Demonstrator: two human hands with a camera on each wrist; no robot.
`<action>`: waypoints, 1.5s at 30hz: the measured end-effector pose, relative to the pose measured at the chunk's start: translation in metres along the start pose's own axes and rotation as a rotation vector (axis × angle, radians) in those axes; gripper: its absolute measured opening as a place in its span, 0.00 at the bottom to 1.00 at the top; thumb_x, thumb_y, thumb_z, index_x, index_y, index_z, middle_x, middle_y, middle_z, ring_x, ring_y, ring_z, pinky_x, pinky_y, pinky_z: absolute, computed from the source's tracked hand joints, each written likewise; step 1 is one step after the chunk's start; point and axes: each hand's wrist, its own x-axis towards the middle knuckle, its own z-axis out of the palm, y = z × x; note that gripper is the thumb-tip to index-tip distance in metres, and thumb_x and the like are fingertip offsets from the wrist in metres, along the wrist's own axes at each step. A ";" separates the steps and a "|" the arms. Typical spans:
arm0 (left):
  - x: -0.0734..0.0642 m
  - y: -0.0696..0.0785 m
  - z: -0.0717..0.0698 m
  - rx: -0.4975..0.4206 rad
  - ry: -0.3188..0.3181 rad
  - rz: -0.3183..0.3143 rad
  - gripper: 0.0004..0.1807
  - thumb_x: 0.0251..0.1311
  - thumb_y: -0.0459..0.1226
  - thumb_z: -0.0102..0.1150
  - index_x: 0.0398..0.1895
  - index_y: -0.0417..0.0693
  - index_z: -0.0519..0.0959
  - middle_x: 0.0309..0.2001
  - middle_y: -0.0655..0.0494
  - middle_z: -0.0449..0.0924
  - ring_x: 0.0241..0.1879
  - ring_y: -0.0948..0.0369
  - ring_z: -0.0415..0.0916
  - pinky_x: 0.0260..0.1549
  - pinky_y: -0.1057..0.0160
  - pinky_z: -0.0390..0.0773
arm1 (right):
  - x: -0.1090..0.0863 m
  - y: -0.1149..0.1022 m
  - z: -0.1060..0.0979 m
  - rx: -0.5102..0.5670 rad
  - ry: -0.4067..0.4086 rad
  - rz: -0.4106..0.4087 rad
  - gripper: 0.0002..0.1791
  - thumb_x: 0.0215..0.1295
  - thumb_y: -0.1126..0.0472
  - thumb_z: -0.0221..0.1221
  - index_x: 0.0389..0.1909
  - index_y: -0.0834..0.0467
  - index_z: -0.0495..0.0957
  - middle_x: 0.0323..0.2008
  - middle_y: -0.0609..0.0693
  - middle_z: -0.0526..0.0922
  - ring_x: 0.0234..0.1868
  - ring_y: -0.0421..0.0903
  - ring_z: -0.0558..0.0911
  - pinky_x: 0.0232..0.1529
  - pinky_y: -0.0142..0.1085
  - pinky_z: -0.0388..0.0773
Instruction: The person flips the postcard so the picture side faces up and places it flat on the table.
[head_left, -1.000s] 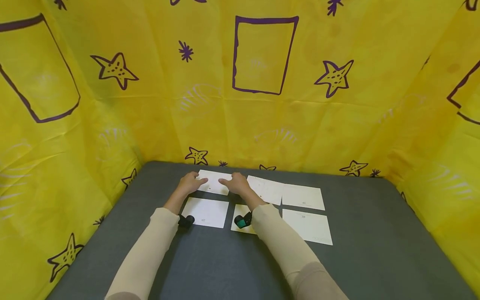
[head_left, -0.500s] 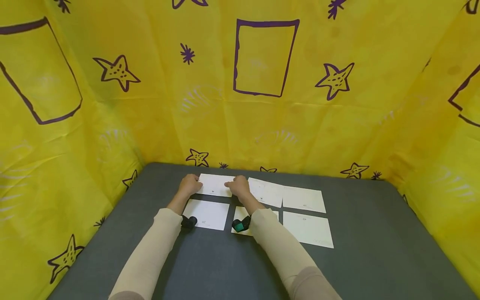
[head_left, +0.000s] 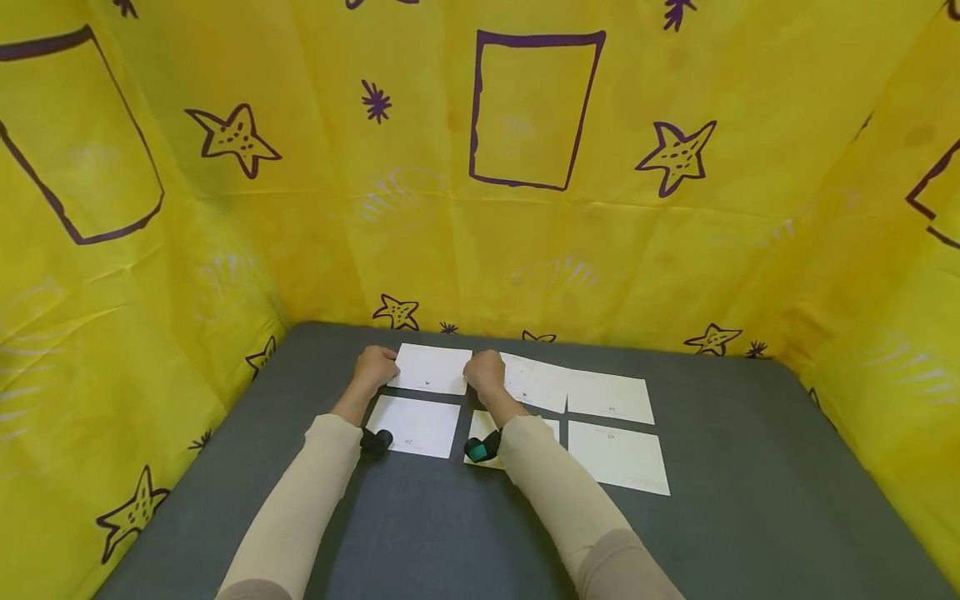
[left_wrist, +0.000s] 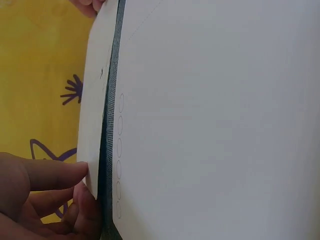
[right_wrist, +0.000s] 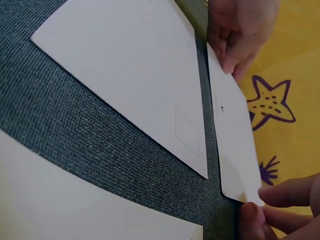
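Note:
A white postcard (head_left: 431, 367) lies at the back left of the grey table, a small mark near its front edge. My left hand (head_left: 373, 367) pinches its left end; the left wrist view shows the thumb (left_wrist: 57, 174) on top and fingers below. At the right end, my right hand (head_left: 485, 372) holds the near corner between thumb and fingers, as the right wrist view shows. Close in front lies another white postcard (head_left: 416, 425), printed with a row of ovals and a dotted stamp square.
To the right of the hands lie two more postcards, one (head_left: 534, 382) overlapping the other (head_left: 611, 396). Another (head_left: 618, 457) sits in the front row, beside one partly hidden by my right forearm. Yellow patterned cloth (head_left: 525, 250) rises behind the table (head_left: 750, 467).
My thumbs have drawn back from the postcard's face to its ends. The right hand has shifted a little right, and the postcard has moved slightly right too.

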 end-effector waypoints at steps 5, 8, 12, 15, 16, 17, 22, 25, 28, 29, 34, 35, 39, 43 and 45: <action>0.000 -0.004 0.002 -0.075 0.024 -0.019 0.20 0.57 0.27 0.52 0.53 0.31 0.78 0.56 0.33 0.76 0.57 0.42 0.71 0.56 0.48 0.74 | 0.000 0.001 0.000 0.007 0.037 0.057 0.21 0.56 0.72 0.50 0.07 0.55 0.63 0.16 0.50 0.68 0.25 0.49 0.67 0.20 0.33 0.62; 0.000 -0.003 0.002 -0.108 0.039 -0.024 0.18 0.58 0.29 0.54 0.52 0.32 0.79 0.55 0.33 0.77 0.56 0.43 0.72 0.55 0.48 0.75 | -0.001 0.000 -0.001 -0.004 0.091 0.035 0.23 0.58 0.70 0.49 0.05 0.54 0.62 0.14 0.49 0.67 0.23 0.48 0.67 0.20 0.33 0.61; 0.001 0.002 0.000 -0.159 0.062 -0.028 0.16 0.61 0.31 0.55 0.50 0.33 0.79 0.54 0.34 0.78 0.54 0.44 0.73 0.53 0.49 0.76 | -0.001 -0.002 -0.004 0.003 0.132 0.017 0.20 0.58 0.69 0.51 0.07 0.55 0.67 0.15 0.50 0.71 0.24 0.48 0.68 0.21 0.33 0.61; 0.000 0.003 -0.001 -0.181 0.078 -0.040 0.15 0.63 0.34 0.56 0.49 0.34 0.80 0.52 0.36 0.79 0.50 0.46 0.76 0.48 0.53 0.78 | -0.001 -0.001 -0.006 -0.005 0.138 0.021 0.12 0.56 0.69 0.54 0.15 0.57 0.78 0.22 0.51 0.80 0.28 0.48 0.73 0.23 0.33 0.64; 0.000 0.003 -0.001 -0.184 0.081 -0.044 0.15 0.64 0.35 0.56 0.48 0.34 0.80 0.51 0.36 0.80 0.48 0.47 0.77 0.46 0.54 0.79 | -0.002 -0.001 -0.007 -0.004 0.137 0.022 0.10 0.56 0.69 0.55 0.19 0.57 0.81 0.25 0.51 0.82 0.29 0.48 0.74 0.24 0.33 0.65; 0.000 0.003 -0.001 -0.189 0.085 -0.046 0.14 0.64 0.36 0.56 0.48 0.34 0.81 0.50 0.37 0.80 0.46 0.48 0.77 0.44 0.56 0.79 | -0.002 -0.001 -0.007 -0.004 0.137 0.018 0.08 0.55 0.69 0.56 0.23 0.58 0.83 0.28 0.52 0.83 0.31 0.49 0.76 0.25 0.34 0.66; 0.000 0.005 -0.002 -0.236 0.112 -0.051 0.14 0.64 0.36 0.57 0.47 0.35 0.81 0.49 0.38 0.80 0.41 0.51 0.79 0.40 0.60 0.80 | -0.002 0.001 -0.008 0.008 0.138 -0.015 0.07 0.52 0.69 0.59 0.29 0.60 0.85 0.31 0.54 0.86 0.34 0.51 0.80 0.27 0.35 0.71; 0.000 0.006 -0.003 -0.263 0.127 -0.058 0.14 0.64 0.36 0.58 0.47 0.36 0.81 0.49 0.38 0.81 0.41 0.51 0.79 0.42 0.59 0.80 | -0.001 0.001 -0.008 0.028 0.130 -0.006 0.06 0.52 0.69 0.60 0.27 0.61 0.86 0.30 0.55 0.86 0.34 0.51 0.80 0.28 0.34 0.72; -0.001 0.008 -0.005 -0.284 0.131 -0.061 0.14 0.63 0.37 0.59 0.47 0.37 0.82 0.48 0.40 0.81 0.40 0.53 0.79 0.40 0.62 0.80 | 0.000 0.001 -0.010 0.051 0.129 -0.005 0.05 0.52 0.68 0.62 0.28 0.62 0.86 0.30 0.55 0.86 0.34 0.49 0.79 0.29 0.33 0.72; -0.001 0.009 -0.005 -0.294 0.133 -0.058 0.14 0.63 0.37 0.59 0.47 0.37 0.82 0.47 0.40 0.82 0.38 0.54 0.78 0.39 0.63 0.79 | 0.001 0.000 -0.011 0.066 0.130 -0.010 0.05 0.53 0.68 0.62 0.29 0.62 0.86 0.29 0.55 0.86 0.33 0.49 0.78 0.28 0.32 0.72; -0.003 0.013 -0.009 -0.375 0.143 -0.016 0.15 0.63 0.37 0.60 0.47 0.35 0.81 0.39 0.45 0.81 0.31 0.60 0.74 0.30 0.72 0.76 | 0.004 -0.003 -0.016 0.170 0.114 -0.019 0.05 0.56 0.67 0.63 0.32 0.63 0.85 0.24 0.52 0.83 0.23 0.42 0.76 0.22 0.29 0.71; -0.003 0.013 -0.009 -0.395 0.141 -0.006 0.15 0.63 0.37 0.61 0.48 0.34 0.81 0.37 0.46 0.80 0.30 0.62 0.74 0.29 0.73 0.75 | 0.004 -0.003 -0.017 0.194 0.107 -0.017 0.05 0.57 0.67 0.63 0.32 0.63 0.85 0.23 0.51 0.82 0.21 0.41 0.75 0.21 0.28 0.71; -0.005 0.012 -0.011 -0.451 0.128 0.024 0.15 0.63 0.36 0.61 0.48 0.32 0.80 0.33 0.51 0.79 0.28 0.65 0.73 0.28 0.76 0.76 | 0.006 -0.003 -0.020 0.245 0.084 -0.012 0.05 0.58 0.68 0.62 0.33 0.64 0.85 0.19 0.49 0.79 0.16 0.39 0.74 0.18 0.26 0.71; -0.009 0.012 -0.012 -0.484 0.113 0.035 0.15 0.63 0.36 0.62 0.47 0.32 0.81 0.31 0.54 0.79 0.28 0.65 0.74 0.29 0.76 0.77 | 0.005 0.000 -0.023 0.276 0.073 -0.029 0.06 0.59 0.68 0.62 0.33 0.65 0.85 0.20 0.49 0.80 0.19 0.40 0.77 0.20 0.25 0.74; -0.010 0.011 -0.012 -0.491 0.106 0.037 0.16 0.63 0.36 0.62 0.48 0.32 0.81 0.32 0.54 0.80 0.29 0.65 0.74 0.30 0.75 0.77 | 0.004 0.002 -0.023 0.294 0.068 -0.040 0.06 0.59 0.67 0.62 0.34 0.65 0.85 0.21 0.49 0.81 0.21 0.41 0.78 0.22 0.27 0.77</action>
